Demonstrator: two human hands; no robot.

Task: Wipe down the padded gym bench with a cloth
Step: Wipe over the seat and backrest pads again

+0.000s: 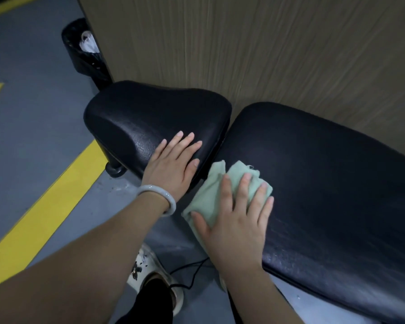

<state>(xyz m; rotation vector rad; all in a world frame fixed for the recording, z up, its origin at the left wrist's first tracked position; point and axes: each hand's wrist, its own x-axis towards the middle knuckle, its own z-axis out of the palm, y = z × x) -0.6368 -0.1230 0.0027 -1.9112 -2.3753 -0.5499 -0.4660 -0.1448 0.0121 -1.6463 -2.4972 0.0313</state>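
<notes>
The black padded gym bench has two parts: a small seat pad [136, 118] on the left and a long back pad [325, 174] on the right. My left hand [173, 164], with a pale bangle on the wrist, lies flat and spread on the seat pad's near right corner, holding nothing. A pale green cloth [211, 195] lies crumpled on the near left end of the long pad. My right hand [236, 218] presses down on the cloth with fingers spread over it. Part of the cloth hangs over the pad's edge.
A wood-grain wall [267, 54] stands right behind the bench. A black mesh waste bin [84, 50] with a white bag sits at the wall's left corner. The grey floor has yellow lines [49, 197]. My white shoe [150, 267] and a thin black cable [194, 272] are below the bench.
</notes>
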